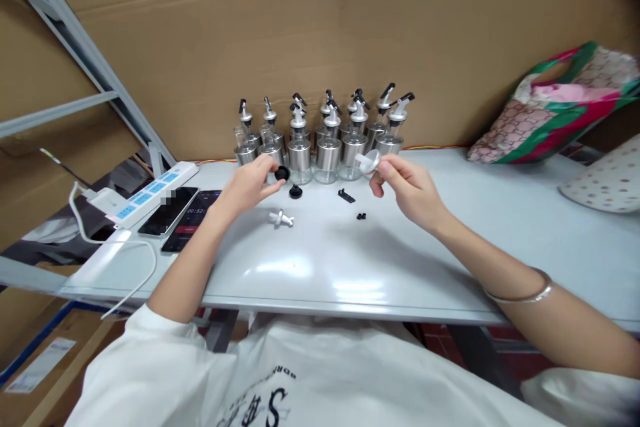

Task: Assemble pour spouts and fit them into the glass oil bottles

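My left hand point(255, 181) pinches a round black rubber stopper point(282, 173) in front of the bottles. In my right hand point(407, 188) is a silver-white pourer spout point(369, 161), gripped at its right side, its pale stem pointing left. A second black stopper point(295, 192) stands on the table just right of my left hand. Another silver spout point(281, 218) lies on its side nearer to me. Between my hands lie black lever pieces point(346, 196) and some tiny black caps point(361, 217).
Several glass-and-steel bottles point(329, 155) stand in rows at the back, most with pourers fitted. On the left are a power strip point(155, 195), two phones point(170, 212) and a white cable point(150, 267). A patterned bag point(545, 107) rests at right. Cardboard point(280, 33) walls the rear.
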{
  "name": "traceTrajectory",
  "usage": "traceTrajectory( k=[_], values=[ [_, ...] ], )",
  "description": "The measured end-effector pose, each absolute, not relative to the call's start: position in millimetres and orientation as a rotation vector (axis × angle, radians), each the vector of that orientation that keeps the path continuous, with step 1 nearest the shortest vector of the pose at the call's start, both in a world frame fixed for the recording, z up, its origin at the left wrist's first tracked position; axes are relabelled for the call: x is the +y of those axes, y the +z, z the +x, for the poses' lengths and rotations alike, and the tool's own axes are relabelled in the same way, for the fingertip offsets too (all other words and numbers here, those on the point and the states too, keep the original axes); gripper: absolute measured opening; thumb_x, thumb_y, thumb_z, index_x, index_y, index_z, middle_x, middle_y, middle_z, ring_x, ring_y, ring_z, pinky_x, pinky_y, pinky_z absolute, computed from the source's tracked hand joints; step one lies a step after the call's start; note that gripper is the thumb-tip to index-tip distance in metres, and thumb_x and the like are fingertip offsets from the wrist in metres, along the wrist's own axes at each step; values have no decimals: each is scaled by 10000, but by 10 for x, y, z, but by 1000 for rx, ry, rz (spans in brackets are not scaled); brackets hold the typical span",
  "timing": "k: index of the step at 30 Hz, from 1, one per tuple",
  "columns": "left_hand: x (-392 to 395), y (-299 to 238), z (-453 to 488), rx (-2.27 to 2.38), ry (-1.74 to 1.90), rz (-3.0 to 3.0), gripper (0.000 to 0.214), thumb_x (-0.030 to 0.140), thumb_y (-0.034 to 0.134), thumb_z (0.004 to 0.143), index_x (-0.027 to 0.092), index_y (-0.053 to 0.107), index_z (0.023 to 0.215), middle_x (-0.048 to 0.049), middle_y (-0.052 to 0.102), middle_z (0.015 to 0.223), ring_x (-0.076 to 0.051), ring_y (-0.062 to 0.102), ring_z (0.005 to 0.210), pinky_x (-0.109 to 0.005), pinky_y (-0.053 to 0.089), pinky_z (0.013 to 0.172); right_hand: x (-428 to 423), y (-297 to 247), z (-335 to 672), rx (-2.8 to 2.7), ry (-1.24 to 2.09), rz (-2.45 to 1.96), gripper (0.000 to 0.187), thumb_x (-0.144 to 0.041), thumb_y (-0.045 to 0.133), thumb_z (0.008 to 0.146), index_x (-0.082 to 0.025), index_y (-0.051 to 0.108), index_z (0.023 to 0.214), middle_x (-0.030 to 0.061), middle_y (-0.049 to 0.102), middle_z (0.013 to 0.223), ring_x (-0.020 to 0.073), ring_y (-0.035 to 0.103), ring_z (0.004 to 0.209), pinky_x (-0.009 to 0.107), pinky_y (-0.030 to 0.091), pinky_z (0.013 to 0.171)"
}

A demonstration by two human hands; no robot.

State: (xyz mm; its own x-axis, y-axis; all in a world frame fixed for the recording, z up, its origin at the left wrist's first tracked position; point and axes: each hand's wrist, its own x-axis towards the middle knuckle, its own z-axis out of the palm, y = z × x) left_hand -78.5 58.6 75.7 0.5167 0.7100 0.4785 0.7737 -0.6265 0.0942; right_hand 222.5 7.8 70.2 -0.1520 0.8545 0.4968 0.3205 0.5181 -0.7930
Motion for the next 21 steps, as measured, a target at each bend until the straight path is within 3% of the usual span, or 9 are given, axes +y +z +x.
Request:
traceTrajectory(
  k=[8, 13, 21],
  values=[
    [775, 469, -843, -1414, -296, -2787, 228, 318, 504, 878, 170, 627, 1002, -60, 620, 918, -180, 599, 779, -273, 454, 719, 52, 615, 2205, -1838, 609, -1030, 473, -652, 403, 891, -209, 538, 793, -15, 555, 576, 137, 485, 554, 284, 390, 596],
    [863, 323, -836, -1409, -373, -2829, 247, 218, 476, 881, 154, 645, 1050, -99, 657, 1010, -208, 632, 922, -313, 487, 844, 30, 637, 2187, -1909, 542, -1037, 486, -651, 375, 900, -207, 539, 790, 0, 588, 601, 143, 506, 565, 286, 396, 601],
    [865, 304, -802, -1397, -425, -2872, 311, 159, 434, 857, 138, 661, 1068, -132, 688, 1085, -248, 650, 995, -374, 493, 915, -2, 640, 2198, -2065, 374, -1009, 331, -462, 354, 966, -214, 540, 851, 12, 654, 672, 155, 576, 630, 292, 417, 678]
  ],
)
